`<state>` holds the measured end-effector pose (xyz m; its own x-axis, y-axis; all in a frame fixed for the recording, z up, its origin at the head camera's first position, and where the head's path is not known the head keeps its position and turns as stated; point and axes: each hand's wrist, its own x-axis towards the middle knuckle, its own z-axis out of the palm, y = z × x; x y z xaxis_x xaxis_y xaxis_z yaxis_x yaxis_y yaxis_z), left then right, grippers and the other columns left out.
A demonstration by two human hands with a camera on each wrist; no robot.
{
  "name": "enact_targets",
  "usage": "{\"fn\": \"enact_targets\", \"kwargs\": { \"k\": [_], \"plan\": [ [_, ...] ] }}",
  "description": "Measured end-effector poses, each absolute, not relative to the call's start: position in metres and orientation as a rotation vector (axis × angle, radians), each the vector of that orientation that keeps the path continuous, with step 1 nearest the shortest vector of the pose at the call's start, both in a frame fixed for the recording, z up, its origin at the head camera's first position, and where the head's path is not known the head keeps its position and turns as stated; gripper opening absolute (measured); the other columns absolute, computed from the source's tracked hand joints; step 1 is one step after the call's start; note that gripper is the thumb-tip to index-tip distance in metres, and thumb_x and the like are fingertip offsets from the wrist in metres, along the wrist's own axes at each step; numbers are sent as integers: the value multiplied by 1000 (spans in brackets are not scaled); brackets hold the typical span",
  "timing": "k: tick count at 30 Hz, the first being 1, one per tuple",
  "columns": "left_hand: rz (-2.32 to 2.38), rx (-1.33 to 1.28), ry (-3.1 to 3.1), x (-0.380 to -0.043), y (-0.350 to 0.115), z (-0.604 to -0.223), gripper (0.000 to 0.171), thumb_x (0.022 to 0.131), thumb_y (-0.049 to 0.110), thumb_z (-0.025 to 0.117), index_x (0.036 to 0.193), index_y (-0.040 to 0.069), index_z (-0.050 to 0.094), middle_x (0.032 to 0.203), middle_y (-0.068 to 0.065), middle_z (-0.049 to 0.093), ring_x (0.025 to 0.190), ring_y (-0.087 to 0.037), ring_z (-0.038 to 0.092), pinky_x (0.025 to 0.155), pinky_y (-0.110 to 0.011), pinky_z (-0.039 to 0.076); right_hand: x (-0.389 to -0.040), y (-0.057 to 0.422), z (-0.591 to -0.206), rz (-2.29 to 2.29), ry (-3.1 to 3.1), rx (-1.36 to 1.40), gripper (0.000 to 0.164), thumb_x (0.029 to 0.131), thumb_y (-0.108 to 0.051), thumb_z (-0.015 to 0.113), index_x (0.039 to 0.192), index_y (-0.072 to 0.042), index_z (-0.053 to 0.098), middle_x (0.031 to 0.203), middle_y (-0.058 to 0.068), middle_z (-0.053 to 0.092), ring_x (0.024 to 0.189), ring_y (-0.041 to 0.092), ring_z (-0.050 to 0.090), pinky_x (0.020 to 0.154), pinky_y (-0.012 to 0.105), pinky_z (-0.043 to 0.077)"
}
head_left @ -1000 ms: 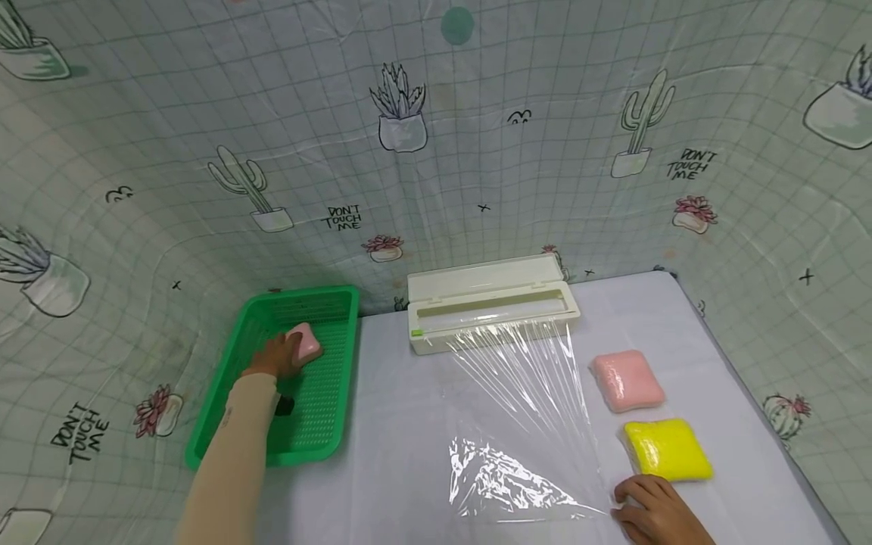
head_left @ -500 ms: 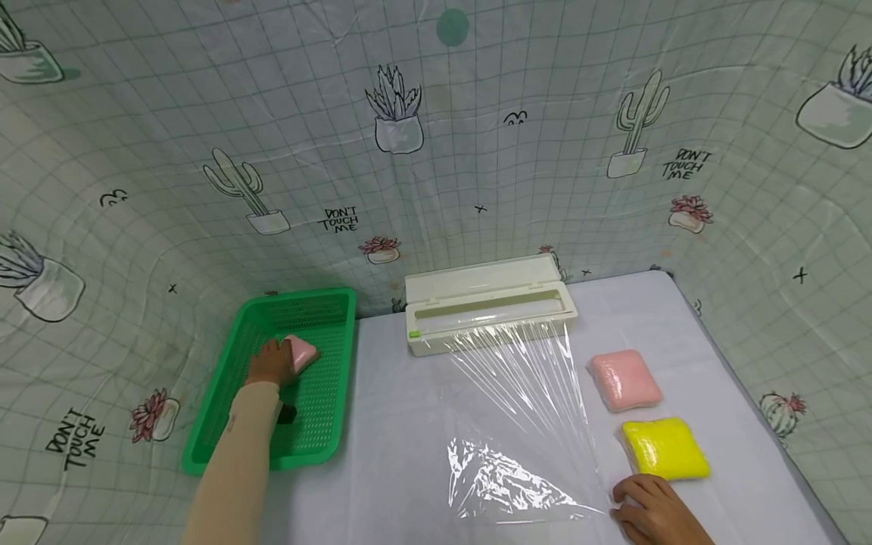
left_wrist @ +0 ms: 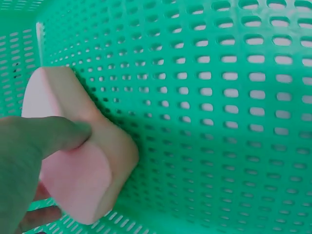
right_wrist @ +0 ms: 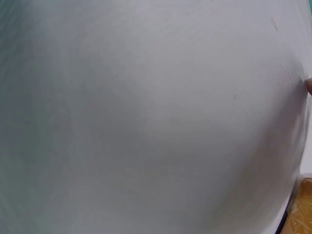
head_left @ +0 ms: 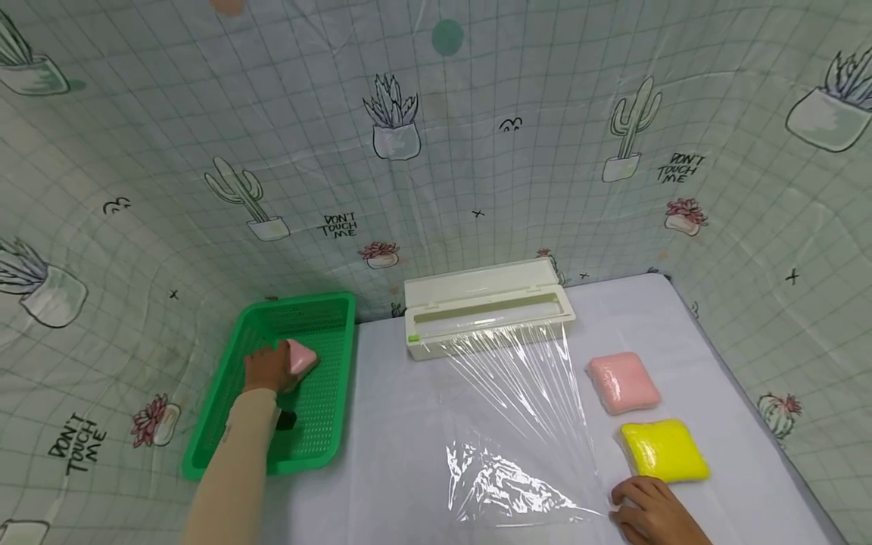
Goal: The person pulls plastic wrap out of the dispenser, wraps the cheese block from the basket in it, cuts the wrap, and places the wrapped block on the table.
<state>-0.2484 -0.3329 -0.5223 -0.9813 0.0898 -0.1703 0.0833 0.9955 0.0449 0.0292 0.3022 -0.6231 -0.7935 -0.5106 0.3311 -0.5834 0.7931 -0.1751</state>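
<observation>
Inside the green basket (head_left: 346,378), my left hand (head_left: 267,369) grips a pink sponge (head_left: 301,357). The left wrist view has the thumb (left_wrist: 68,136) pressing a dent into the soft sponge, with other fingers curled beneath. My right hand (head_left: 657,511) pinches the near right corner of a sheet of clear cling film (head_left: 504,484), which runs back to a white dispenser (head_left: 490,344) with its lid up. A pale surface fills most of the right wrist view, leaving only a fingertip (right_wrist: 309,86) at the edge.
Right of the film lie a wrapped pink sponge (head_left: 624,382) and, closer to me, a wrapped yellow sponge (head_left: 665,452), just beyond my right hand. A cactus-print curtain (head_left: 436,182) encloses the white table (head_left: 395,454). A dark object (head_left: 286,420) shows beside my left wrist.
My left hand has drawn slightly toward me and turned with the pink sponge, which now sits tilted in the grip. The right hand and the film have stayed put.
</observation>
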Motion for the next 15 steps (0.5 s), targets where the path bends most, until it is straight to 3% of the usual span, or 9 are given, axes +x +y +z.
{"fn": "enact_targets", "kwargs": {
  "k": [6,15],
  "plan": [
    [203,114,3060,-240,-332,-512,66,92,16,72,144,-11,41,113,-43,56,103,-62,59,88,-73,44,28,302,-625,409,-2694,878,30,55,-19,97,76,-28,78,96,-18,56,90,11,52,91,26,35],
    [359,254,3373,-218,-307,-490,71,86,15,87,143,-4,48,113,-41,59,99,-60,61,81,-75,44,27,301,-625,411,-2652,883,32,51,-17,97,73,-26,77,96,-17,56,90,12,51,91,27,35]
  ]
}}
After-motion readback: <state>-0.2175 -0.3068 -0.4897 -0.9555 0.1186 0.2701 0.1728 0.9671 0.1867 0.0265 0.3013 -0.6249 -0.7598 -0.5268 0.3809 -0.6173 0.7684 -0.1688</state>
